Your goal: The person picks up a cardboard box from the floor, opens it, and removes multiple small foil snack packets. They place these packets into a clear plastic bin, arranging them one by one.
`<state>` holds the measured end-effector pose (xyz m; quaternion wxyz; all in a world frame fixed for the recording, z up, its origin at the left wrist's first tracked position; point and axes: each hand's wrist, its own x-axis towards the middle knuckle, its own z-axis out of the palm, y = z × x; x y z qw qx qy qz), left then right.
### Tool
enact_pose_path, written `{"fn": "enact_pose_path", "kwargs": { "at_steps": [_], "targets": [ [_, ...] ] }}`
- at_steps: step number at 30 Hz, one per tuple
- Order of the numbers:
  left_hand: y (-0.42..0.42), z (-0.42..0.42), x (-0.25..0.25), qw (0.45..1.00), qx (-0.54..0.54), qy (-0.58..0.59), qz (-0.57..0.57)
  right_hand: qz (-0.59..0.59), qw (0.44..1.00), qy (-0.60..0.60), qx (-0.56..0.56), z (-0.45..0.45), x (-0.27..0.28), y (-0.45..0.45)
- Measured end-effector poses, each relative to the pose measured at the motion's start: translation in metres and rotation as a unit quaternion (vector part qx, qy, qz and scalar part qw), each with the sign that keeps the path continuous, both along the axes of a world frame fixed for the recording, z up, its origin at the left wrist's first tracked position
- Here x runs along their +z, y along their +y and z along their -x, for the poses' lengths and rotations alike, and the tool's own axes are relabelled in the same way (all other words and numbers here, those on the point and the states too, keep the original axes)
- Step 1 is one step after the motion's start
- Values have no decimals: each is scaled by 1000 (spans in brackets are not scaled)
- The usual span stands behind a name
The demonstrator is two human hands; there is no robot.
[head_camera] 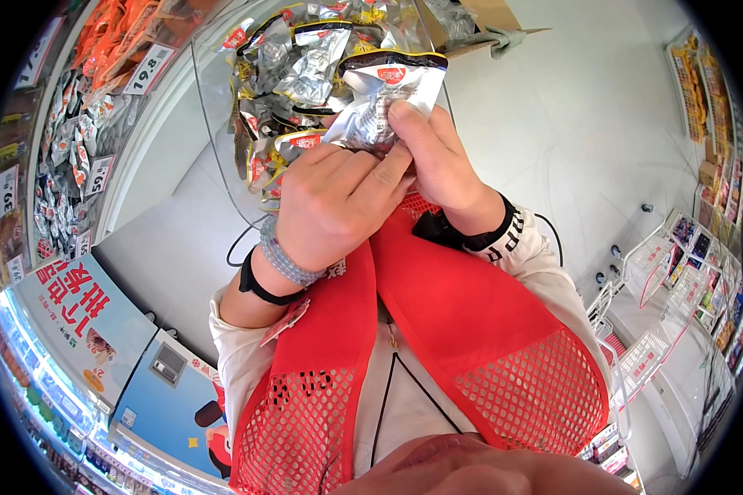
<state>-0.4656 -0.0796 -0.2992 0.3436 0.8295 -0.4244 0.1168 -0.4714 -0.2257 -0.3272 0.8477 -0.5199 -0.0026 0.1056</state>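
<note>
A silver foil snack packet (371, 108) with a black and yellow top edge and a red logo is held up in front of my chest. My right hand (436, 154) grips it, the thumb pressed flat on its front. My left hand (340, 198), with a beaded bracelet and a black band at its wrist, closes on the packet's lower end; its back faces me and hides part of the packet. Just beyond both hands is a clear plastic bin (203, 93) heaped with similar foil packets (314, 62).
Shelves of packaged snacks (74, 145) with price tags curve along the left. Below them are a blue chest freezer (161, 405) and a printed banner (90, 322). An opened cardboard box (492, 18) lies beyond the bin. White wire baskets (650, 266) on wheels stand at the right.
</note>
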Motion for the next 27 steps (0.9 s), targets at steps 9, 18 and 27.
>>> {"fn": "enact_pose_path", "kwargs": {
  "at_steps": [9, 18, 27],
  "targets": [
    [3, 0, 0, 1000, 0, 16, -16, 46, 999, 7, -6, 1, 5, 0],
    [3, 2, 0, 999, -1, 31, -23, 71, 997, -17, 16, 4, -3, -8],
    [39, -19, 0, 983, -42, 159, -84, -133, 968, -19, -212, -1, -14, -65]
  ]
}}
